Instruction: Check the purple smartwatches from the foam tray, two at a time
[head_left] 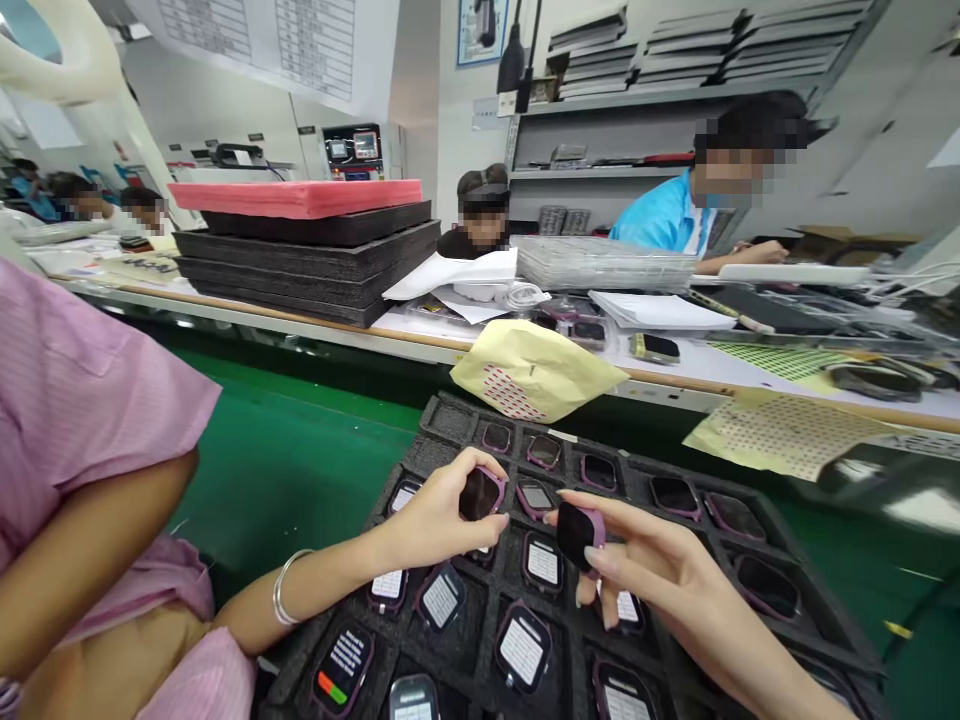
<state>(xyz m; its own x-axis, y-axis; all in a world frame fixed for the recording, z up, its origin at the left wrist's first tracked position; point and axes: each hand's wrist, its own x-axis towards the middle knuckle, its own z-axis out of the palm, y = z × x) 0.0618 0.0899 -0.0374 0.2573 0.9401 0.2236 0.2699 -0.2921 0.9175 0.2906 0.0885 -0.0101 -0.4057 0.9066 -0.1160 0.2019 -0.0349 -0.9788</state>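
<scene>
My left hand [442, 510] grips a purple-rimmed watch face [481, 493] between thumb and fingers, its dark screen up. In my right hand [645, 560], another purple-rimmed watch face [577, 535] is pinched between thumb and fingers, tilted with a dark screen. Both hands are above a black foam tray [480, 620] whose compartments hold several similar watch faces. Some show lit screens with white text panels, such as one [523, 648] near the middle; others are dark. At the lower left, a watch face [343, 665] shows red and green blocks.
Beyond the tray runs a workbench edge [390, 340] with a stack of black foam trays [292, 260] under pink foam [300, 198]. Yellow paper [540, 370] hangs over that edge. A person in pink sits at the left; others are across the bench.
</scene>
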